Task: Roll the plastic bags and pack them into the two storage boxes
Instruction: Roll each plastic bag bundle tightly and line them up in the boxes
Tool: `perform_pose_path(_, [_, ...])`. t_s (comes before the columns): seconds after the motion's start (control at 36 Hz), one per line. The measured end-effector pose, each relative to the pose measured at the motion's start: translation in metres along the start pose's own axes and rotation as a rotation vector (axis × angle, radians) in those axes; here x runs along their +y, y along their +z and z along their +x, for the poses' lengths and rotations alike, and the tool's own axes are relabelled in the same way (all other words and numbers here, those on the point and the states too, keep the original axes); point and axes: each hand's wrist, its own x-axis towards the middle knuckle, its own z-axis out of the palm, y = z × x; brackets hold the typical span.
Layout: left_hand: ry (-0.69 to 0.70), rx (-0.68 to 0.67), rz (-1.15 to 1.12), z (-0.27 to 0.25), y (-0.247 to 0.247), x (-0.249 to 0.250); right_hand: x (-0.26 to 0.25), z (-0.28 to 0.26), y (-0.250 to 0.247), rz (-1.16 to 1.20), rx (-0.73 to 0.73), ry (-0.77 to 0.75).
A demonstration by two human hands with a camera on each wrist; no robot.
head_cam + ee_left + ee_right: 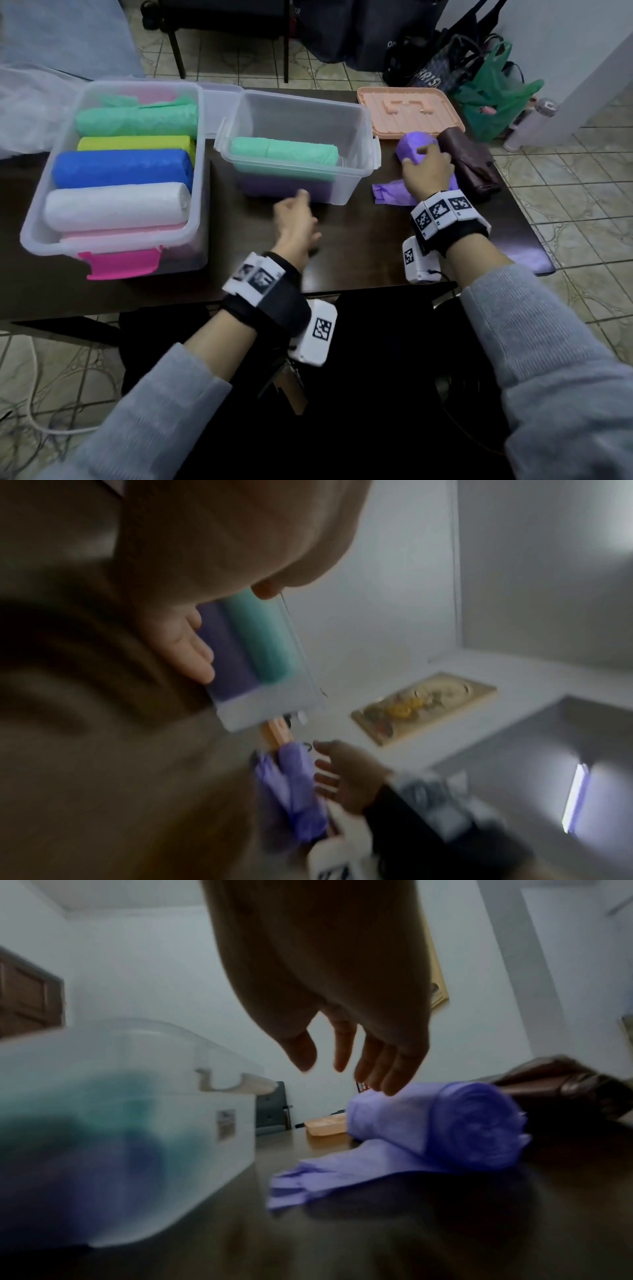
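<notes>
A purple bag roll [416,147] [445,1123] lies on the dark table [359,246], its loose tail [390,193] trailing toward me. My right hand [428,171] [359,1056] is over it with straight fingers, the tips at the roll's top. The small clear box [349,137] [103,1083] holds a green roll [284,152] on top of a purple one [284,190]. My left hand [296,219] [192,647] hovers blurred at this box's front wall, holding nothing. The large clear box [200,192] at the left is packed with several coloured rolls.
A peach lid [409,113] lies behind the purple roll. A brown folded pouch [469,164] sits right beside the roll, near the table's right edge. On the floor beyond are a green plastic bag [493,92], dark bags and a bottle [531,123].
</notes>
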Motion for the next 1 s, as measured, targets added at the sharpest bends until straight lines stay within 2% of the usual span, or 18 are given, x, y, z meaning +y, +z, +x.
perform_pose_path(0.11, [0.409, -0.214, 0.699, -0.011, 0.022, -0.036, 0.019, 0.01, -0.006, -0.167, 0.04, 0.06])
perform_pose_path(0.17, [0.609, -0.266, 0.848, -0.017, 0.027, -0.047, 0.026, 0.012, -0.009, -0.226, -0.037, 0.063])
perform_pose_path(0.22, [0.729, -0.294, 0.924, -0.016, 0.03, -0.054, 0.034, 0.014, -0.012, -0.266, -0.137, 0.038])
perform_pose_path(0.33, [0.789, -0.322, 1.009, -0.006, 0.03, -0.064, 0.041, 0.015, -0.018, -0.357, -0.219, 0.003])
perform_pose_path(0.47, [0.85, -0.341, 1.055, 0.001, 0.025, -0.072, 0.044, 0.01, -0.025, -0.443, -0.368, 0.048])
perform_pose_path(0.58, [0.786, -0.376, 1.02, 0.002, 0.027, -0.066, 0.05, 0.006, -0.024, -0.355, -0.436, 0.026])
perform_pose_path(0.69, [0.768, -0.336, 0.905, -0.003, 0.039, -0.051, 0.056, 0.002, -0.027, -0.112, -0.409, 0.066])
perform_pose_path(0.78, [0.756, -0.252, 0.811, -0.009, 0.049, -0.037, 0.058, -0.007, -0.03, 0.204, -0.413, 0.152])
perform_pose_path(0.83, [0.747, -0.212, 0.795, -0.011, 0.056, -0.03, 0.058, -0.016, -0.034, 0.517, -0.429, 0.274])
perform_pose_path(0.89, [0.777, -0.164, 0.822, -0.014, 0.061, -0.027, 0.059, -0.022, -0.039, 0.786, -0.466, 0.387])
perform_pose_path(1.0, [0.892, -0.072, 0.846, -0.026, 0.07, -0.025, 0.066, -0.03, -0.053, 1.056, -0.541, 0.454])
